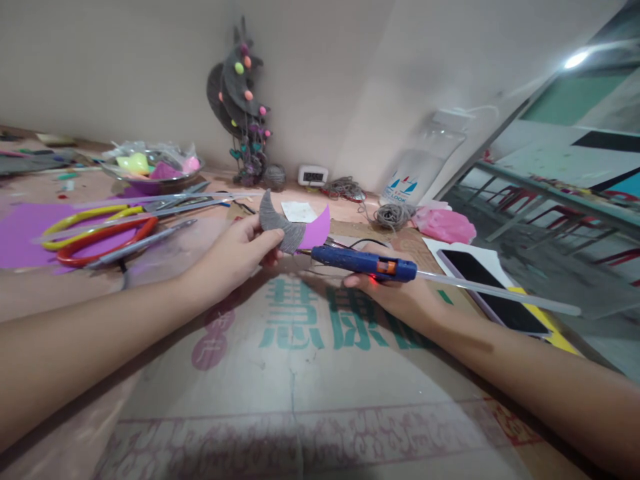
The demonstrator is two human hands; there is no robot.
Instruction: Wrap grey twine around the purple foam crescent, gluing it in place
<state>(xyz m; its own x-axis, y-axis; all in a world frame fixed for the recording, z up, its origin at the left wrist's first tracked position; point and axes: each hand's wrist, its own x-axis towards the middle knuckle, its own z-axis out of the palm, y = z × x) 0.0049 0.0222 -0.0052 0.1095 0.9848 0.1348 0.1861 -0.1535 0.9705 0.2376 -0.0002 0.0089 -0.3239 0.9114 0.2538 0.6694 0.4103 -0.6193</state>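
Observation:
My left hand (235, 253) pinches a crescent-shaped piece (293, 230) above the table; its left part is wrapped in grey yarn and its right tip shows purple card. My right hand (395, 290) grips a blue hot glue gun (363, 261) with an orange trigger part. A clear glue stick (500, 290) pokes out of its back toward the right. The gun's nozzle points left and sits right at the lower edge of the crescent. Both hands hover over a flattened cardboard sheet (300, 373) with green printed characters.
Red and yellow scissors (100, 230) lie on purple paper (25, 233) at the left, beside clear glue sticks. A metal bowl (150, 175) of scraps, a hanging crescent decoration (243, 107), yarn balls (393, 215), a phone (493, 290) and a pink bag (443, 225) surround the work area.

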